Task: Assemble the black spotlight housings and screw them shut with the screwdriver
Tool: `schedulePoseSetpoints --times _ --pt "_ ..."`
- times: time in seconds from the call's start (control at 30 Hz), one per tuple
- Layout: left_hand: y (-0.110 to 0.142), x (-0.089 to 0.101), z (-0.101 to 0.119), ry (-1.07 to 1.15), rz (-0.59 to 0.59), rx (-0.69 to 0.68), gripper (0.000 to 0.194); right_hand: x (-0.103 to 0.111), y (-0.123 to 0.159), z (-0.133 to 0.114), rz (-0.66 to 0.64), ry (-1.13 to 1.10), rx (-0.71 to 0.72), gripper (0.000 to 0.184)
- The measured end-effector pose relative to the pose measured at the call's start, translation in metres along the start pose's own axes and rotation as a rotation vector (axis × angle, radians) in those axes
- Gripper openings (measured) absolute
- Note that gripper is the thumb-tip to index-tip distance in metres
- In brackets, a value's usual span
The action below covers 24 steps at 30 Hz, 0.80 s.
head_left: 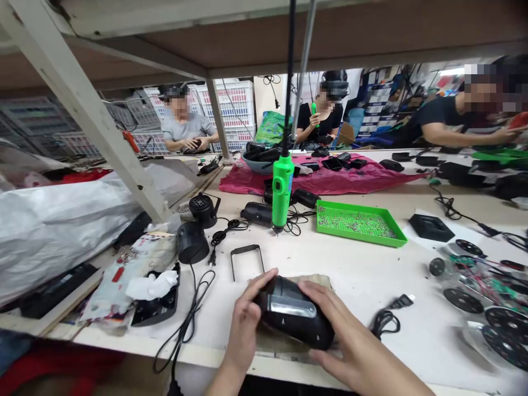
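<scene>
The left hand [243, 324] and right hand [342, 341] have their fingers [264, 280] clamped around a black plastic housing [295, 313] near the counter's front edge [136, 342].

A plastic housing [292, 313] at near edge of the tabletop [363, 280], tray of small parts [357, 223] behind it, round discs [505, 335] at right edge, sack [61, 231] at left edge
</scene>
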<state>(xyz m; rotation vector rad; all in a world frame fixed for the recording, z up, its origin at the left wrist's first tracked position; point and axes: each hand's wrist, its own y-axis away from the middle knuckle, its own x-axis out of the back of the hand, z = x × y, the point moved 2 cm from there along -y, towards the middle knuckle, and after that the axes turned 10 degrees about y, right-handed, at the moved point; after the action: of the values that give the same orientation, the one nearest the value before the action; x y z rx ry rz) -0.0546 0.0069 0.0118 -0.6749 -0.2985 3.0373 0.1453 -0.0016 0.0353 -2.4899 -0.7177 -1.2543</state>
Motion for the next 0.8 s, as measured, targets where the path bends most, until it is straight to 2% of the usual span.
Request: schedulePoseSetpoints --times 0.07,0.17,0.23,0.37,0.47,0.6,0.8 --pt "0.001 0.0 0.003 -0.21 -0.101 -0.123 0.065 -0.001 0.002 0.001 -0.039 0.065 0.029 0.085" --pt "0.002 -0.007 0.006 -0.245 -0.133 -0.21 0.058 -0.005 0.004 -0.001 -0.08 0.137 0.058 0.085" --pt "-0.002 -0.011 0.007 -0.191 -0.069 -0.171 0.059 -0.006 0.005 -0.002 -0.115 0.129 0.064 0.082" --pt "-0.017 -0.014 0.006 -0.155 0.046 0.018 0.058 -0.001 0.003 0.0 -0.226 0.055 0.02 0.08" --pt "-0.027 -0.012 0.005 -0.139 0.066 0.13 0.054 0.003 -0.002 0.004 -0.276 0.018 -0.006 0.085" --pt "-0.032 -0.011 0.002 -0.115 0.087 0.187 0.054 0.004 -0.007 0.007 -0.302 -0.007 -0.002 0.089" --pt "-0.031 -0.008 -0.001 -0.075 0.039 0.21 0.055 0.004 -0.008 0.008 -0.23 -0.097 0.02 0.087"
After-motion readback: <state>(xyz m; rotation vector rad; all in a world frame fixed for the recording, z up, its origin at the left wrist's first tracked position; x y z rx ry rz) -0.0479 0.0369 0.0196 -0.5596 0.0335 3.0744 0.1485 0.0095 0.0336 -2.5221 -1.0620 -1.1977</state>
